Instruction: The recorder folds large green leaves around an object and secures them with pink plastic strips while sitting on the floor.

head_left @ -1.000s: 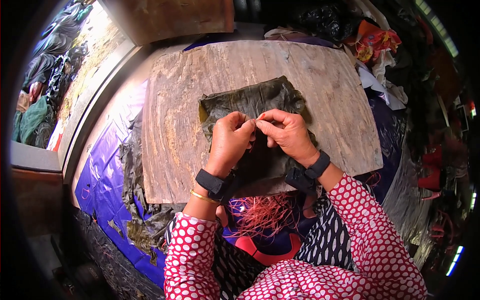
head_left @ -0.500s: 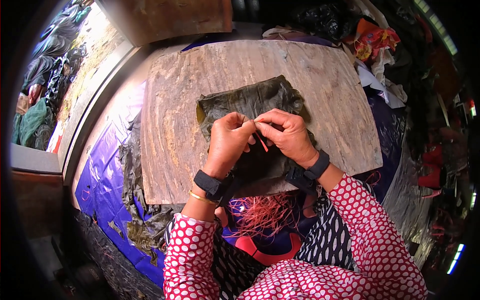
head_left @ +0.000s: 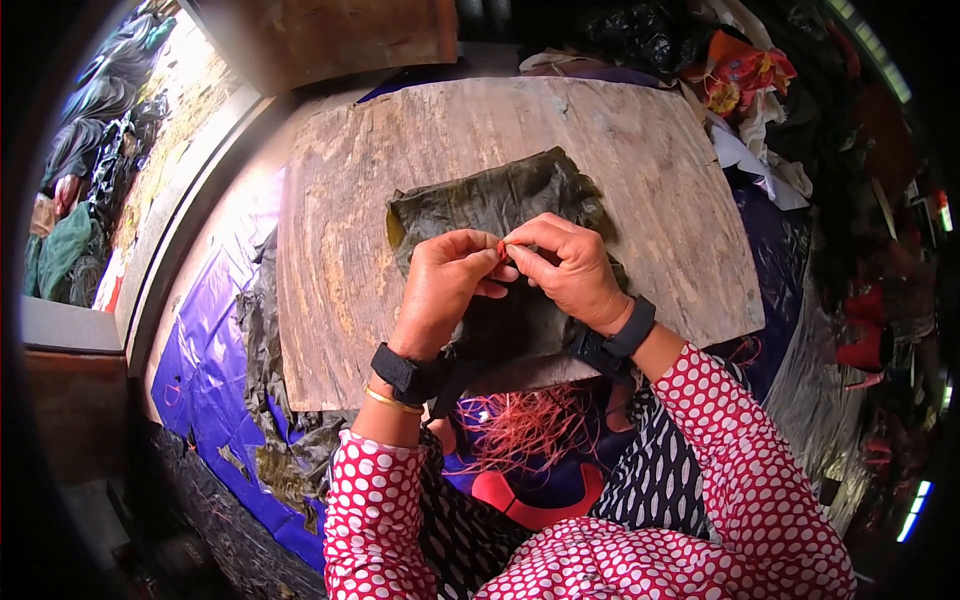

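A short red strip (head_left: 502, 251) is bunched between my fingertips. My left hand (head_left: 440, 285) pinches it from the left, with the thumb against the forefinger. My right hand (head_left: 578, 272) closes on it from the other side, its fingertips touching those of the left. Both hands hover over a dark greenish-brown, wrinkled sheet (head_left: 490, 200), like a dried leaf or thin film, spread on a worn wooden board (head_left: 335, 250). My hands and wrists cover the sheet's near part. How the strip is knotted or folded cannot be made out.
Below the board's near edge lies a tangled heap of red strips (head_left: 525, 425) on blue plastic. Purple plastic sheeting (head_left: 205, 345) with dark crumpled scraps runs along the left. A wooden panel (head_left: 330, 40) stands at the far left; a red floral bag (head_left: 742, 72) lies at the far right.
The red strip's end, which hung down between my hands, is now gathered up at the fingertips. Both hands have shifted slightly left and stay pinched together.
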The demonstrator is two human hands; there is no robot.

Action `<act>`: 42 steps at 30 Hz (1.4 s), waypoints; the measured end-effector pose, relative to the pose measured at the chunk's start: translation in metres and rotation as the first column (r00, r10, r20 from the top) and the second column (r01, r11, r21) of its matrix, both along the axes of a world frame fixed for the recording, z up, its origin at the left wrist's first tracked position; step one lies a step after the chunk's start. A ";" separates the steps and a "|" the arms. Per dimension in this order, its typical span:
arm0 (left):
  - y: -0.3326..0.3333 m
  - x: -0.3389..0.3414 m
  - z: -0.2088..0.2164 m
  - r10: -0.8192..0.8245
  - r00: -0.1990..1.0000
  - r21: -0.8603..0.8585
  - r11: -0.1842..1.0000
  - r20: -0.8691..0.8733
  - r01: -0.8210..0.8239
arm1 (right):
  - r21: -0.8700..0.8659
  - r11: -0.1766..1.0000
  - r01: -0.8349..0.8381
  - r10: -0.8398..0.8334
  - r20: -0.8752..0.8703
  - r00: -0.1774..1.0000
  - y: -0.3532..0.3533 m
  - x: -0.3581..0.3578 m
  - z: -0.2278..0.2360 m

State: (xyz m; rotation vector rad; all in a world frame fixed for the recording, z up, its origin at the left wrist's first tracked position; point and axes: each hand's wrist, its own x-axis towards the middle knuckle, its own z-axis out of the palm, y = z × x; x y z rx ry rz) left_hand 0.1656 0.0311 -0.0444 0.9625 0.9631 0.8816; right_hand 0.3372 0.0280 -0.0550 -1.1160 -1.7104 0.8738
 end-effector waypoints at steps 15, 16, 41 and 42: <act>0.001 0.004 -0.001 0.019 0.995 0.086 0.996 -0.098 -0.011 | -0.316 0.949 -0.013 -0.042 -0.167 0.985 -0.003 -0.003 0.010; 0.000 0.005 -0.001 0.046 0.991 0.105 0.994 -0.123 -0.033 | -0.298 0.955 -0.016 -0.039 -0.178 0.983 -0.003 -0.003 0.009; 0.006 -0.008 0.004 -0.146 0.989 -0.020 0.989 -0.007 0.145 | -0.377 0.906 -0.191 0.089 -0.271 0.958 0.003 0.011 0.008; 0.007 -0.008 0.002 -0.144 0.990 -0.022 0.989 0.001 0.144 | -0.349 0.916 -0.196 0.101 -0.273 0.957 0.004 0.011 0.007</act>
